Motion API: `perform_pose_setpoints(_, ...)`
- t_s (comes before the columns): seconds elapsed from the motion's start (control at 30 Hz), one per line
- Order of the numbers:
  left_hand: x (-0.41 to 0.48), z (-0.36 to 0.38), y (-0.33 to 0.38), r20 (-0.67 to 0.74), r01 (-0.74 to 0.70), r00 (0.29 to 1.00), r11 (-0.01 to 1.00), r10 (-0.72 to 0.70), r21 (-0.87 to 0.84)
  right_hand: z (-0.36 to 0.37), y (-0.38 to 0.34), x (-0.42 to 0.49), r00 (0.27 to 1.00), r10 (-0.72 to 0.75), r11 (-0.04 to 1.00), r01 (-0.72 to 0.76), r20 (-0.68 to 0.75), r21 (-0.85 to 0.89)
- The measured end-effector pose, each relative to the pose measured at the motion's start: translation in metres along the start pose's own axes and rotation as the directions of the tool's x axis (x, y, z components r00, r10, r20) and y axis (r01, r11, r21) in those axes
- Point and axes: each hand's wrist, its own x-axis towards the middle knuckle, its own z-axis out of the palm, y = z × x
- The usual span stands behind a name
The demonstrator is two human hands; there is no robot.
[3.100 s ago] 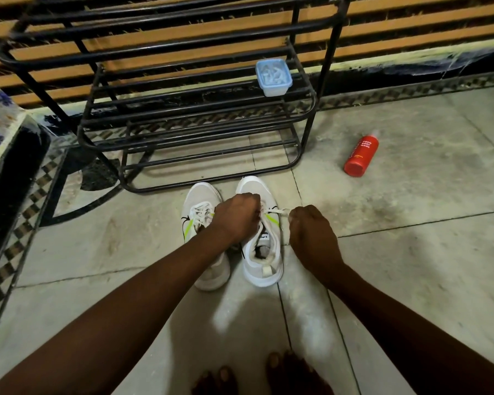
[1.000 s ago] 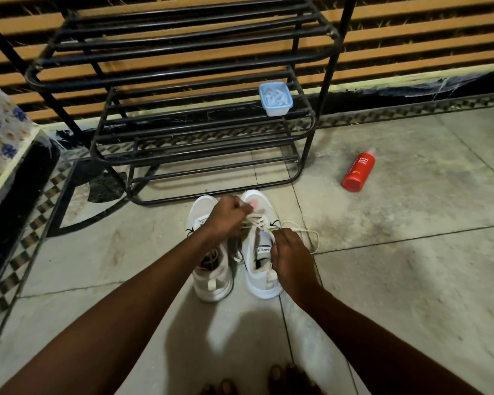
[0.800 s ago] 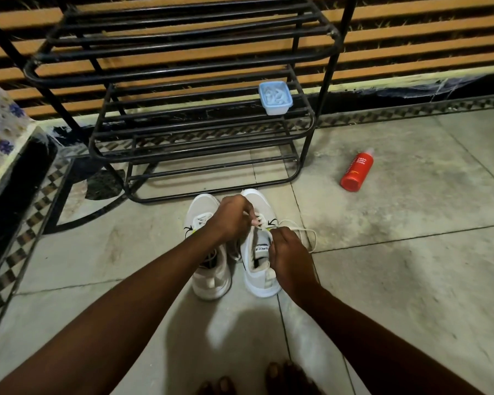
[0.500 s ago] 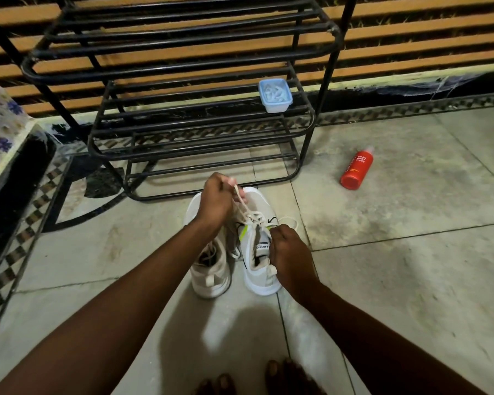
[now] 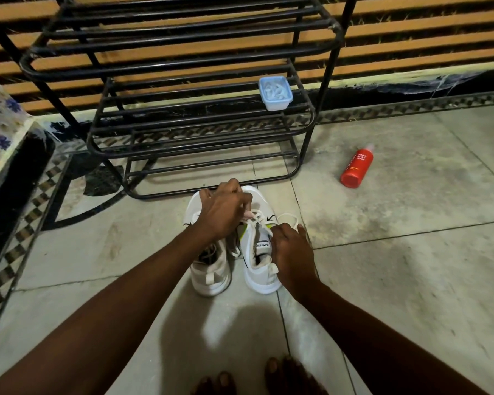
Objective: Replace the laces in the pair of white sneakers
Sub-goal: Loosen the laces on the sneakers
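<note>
Two white sneakers stand side by side on the tiled floor, toes towards the rack. The left sneaker (image 5: 210, 269) is partly hidden under my left forearm. The right sneaker (image 5: 258, 263) has a lime stripe and a labelled tongue. Its white lace (image 5: 287, 217) is loose, with a loop lying on the floor to the right. My left hand (image 5: 223, 212) is above the sneakers' toes and pinches a strand of that lace near the upper eyelets. My right hand (image 5: 290, 252) grips the right sneaker's outer side at the collar.
A black metal shoe rack (image 5: 200, 115) stands just beyond the sneakers, with a small blue lidded box (image 5: 275, 93) on a shelf. A red bottle (image 5: 357, 168) lies on the floor at the right. A patterned-cloth ledge (image 5: 0, 132) is at the left. My bare toes (image 5: 257, 377) show at the bottom.
My left hand pulled the lace up and away, then dropped slightly back towards the eyelets. My right hand shifted from pulling lace at the right to holding the right sneaker's side.
</note>
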Motion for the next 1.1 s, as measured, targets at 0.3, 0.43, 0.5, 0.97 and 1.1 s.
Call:
perform_pose_setpoints(0.3,0.005,-0.021,0.021,-0.113,0.032,0.944,0.428,-0.308,-0.903,-0.003,0.001,0.003,0.982,0.008,0.993,0.015,0.191,-0.121)
perform_pose_setpoints(0.43,0.008,-0.016,0.004,-0.093,-0.211,0.977,0.922,0.191,-0.324,-0.005,0.000,0.002,0.979,0.031,0.991,-0.003,0.202,-0.136)
perform_pose_setpoints(0.5,0.007,-0.007,0.001,0.129,-0.259,0.956,0.965,0.262,-0.042,-0.005,-0.001,0.002,0.981,0.037,0.992,-0.012,0.189,-0.127)
perform_pose_setpoints(0.97,0.003,0.003,0.017,0.076,-0.107,0.993,0.978,0.095,0.177,0.002,-0.002,0.001,1.000,-0.012,0.994,0.015,0.029,-0.112)
perform_pose_setpoints(1.1,0.004,0.002,0.018,0.190,-0.232,0.966,0.913,0.175,0.336,0.001,-0.002,0.000,1.000,-0.010,0.996,0.008,-0.023,-0.093)
